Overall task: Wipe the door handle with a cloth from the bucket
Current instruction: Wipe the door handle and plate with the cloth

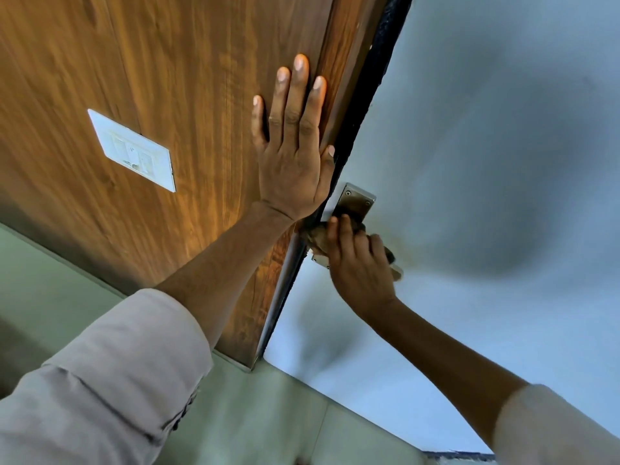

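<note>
A pale grey-blue door (486, 135) fills the right side, with a metal handle plate (357, 199) near its left edge. My right hand (359, 260) is closed around a brownish cloth (317, 238) wrapped over the door handle, which is hidden under the cloth and fingers. Only the top of the plate with two screws shows. My left hand (295, 146) lies flat with fingers spread on the wooden panel (188, 95) beside the door frame. The bucket is out of view.
A white switch plate (132, 151) sits on the wooden panel to the left. A dark gap (365, 105) runs between panel and door. Pale green floor tiles (268, 414) lie below.
</note>
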